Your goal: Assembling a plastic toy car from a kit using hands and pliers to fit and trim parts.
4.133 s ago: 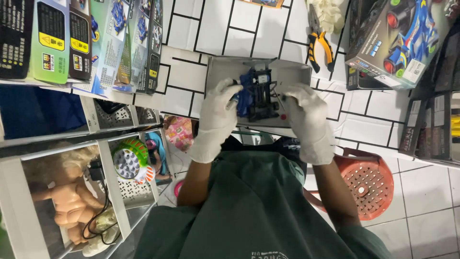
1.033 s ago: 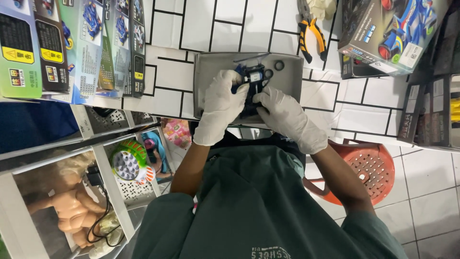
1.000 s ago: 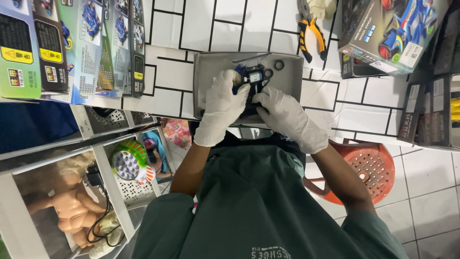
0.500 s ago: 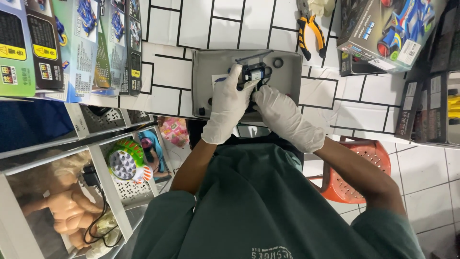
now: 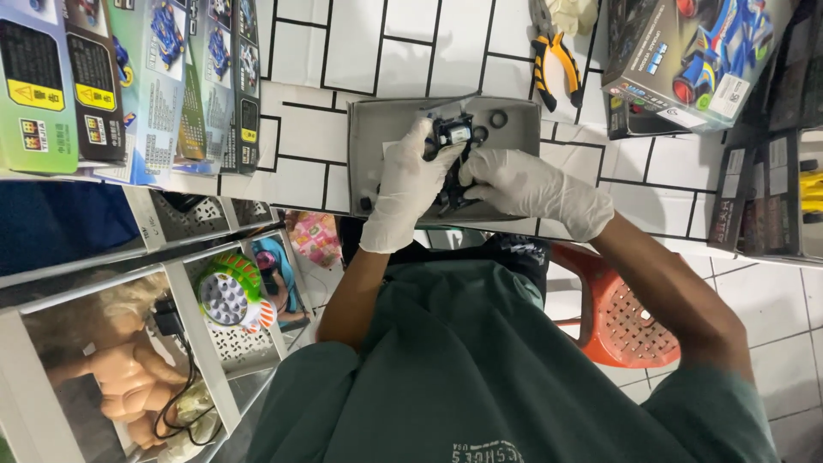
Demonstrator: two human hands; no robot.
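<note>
At far left, a row of about five boxed kits (image 5: 129, 86) stands upright against the white tiled floor (image 5: 360, 43). Below them a shelf rack (image 5: 184, 317) carries one doll (image 5: 129, 381) and one round green-and-white toy (image 5: 227, 296). In the middle lies one grey tray (image 5: 373, 141). Over it, two hands in white gloves meet: the left hand (image 5: 407, 184) has its fingers curled around one small dark toy car chassis (image 5: 453, 137) from the left, and the right hand (image 5: 523, 184) closes on the same chassis from the right, fingertips pinching its lower part. The chassis sits above the tray's middle, held between both hands. Two small black rings (image 5: 497, 119) lie in the tray's upper right corner. One pair of yellow-handled pliers (image 5: 551, 56) lies just beyond the tray. One red plastic stool (image 5: 621, 321) stands lower right, and one large boxed toy car (image 5: 694, 56) lies at upper right.
</note>
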